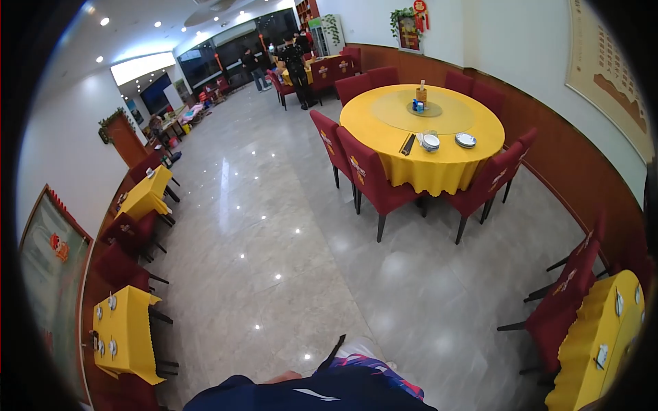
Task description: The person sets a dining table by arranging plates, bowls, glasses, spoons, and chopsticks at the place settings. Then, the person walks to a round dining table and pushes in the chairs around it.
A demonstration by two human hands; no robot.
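Observation:
A small part of my left hand (283, 377) shows at the bottom edge, beside my dark blue shirt (274, 395). Its fingers cannot be made out, nor whether it holds anything. My right hand is outside the view. A dark strap (332, 353) sticks out near the patterned shorts (384, 373). Ahead to the right stands a round table with a yellow cloth (370, 145), well away from my hand. On it are black chopsticks (407, 144), stacked white bowls (430, 142), plates (465, 140) and a glass turntable (391, 118) bearing a wooden holder (421, 94).
Red chairs (373, 171) surround the round table. Smaller yellow-covered tables stand at left (130, 335) and lower right (582, 356), set with dishes. A grey tiled floor (260, 226) runs between them. Far back, a person in dark clothes (295, 68) stands near others.

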